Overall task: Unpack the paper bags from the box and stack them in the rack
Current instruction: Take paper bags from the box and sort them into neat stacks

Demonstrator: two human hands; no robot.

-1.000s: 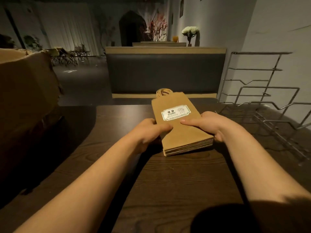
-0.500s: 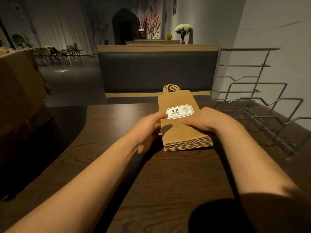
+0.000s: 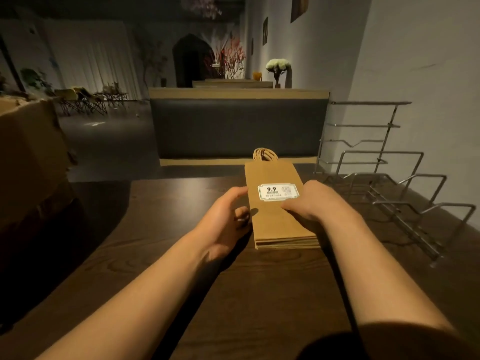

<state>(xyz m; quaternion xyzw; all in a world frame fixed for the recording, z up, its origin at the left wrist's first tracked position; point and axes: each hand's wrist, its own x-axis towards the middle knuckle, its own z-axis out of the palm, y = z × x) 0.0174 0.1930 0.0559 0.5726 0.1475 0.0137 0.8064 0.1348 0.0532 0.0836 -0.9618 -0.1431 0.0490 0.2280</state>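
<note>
One flat stack of brown kraft paper bags on the dark wooden table; number of bags in it cannot be told. One white printed label on the top bag. One silver wire rack. One brown cardboard box. Two bare hands: left hand, right hand. One padded dark bench backrest. One white flower bunch.

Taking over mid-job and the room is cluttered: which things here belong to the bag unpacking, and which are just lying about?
Part of the job:
- stack of paper bags, flat on the table
- wire rack, right of the stack
- cardboard box, far left
- left hand and right hand, at the stack's sides

Just lying about:
- bench seat
- white flowers
- folding chairs
</note>
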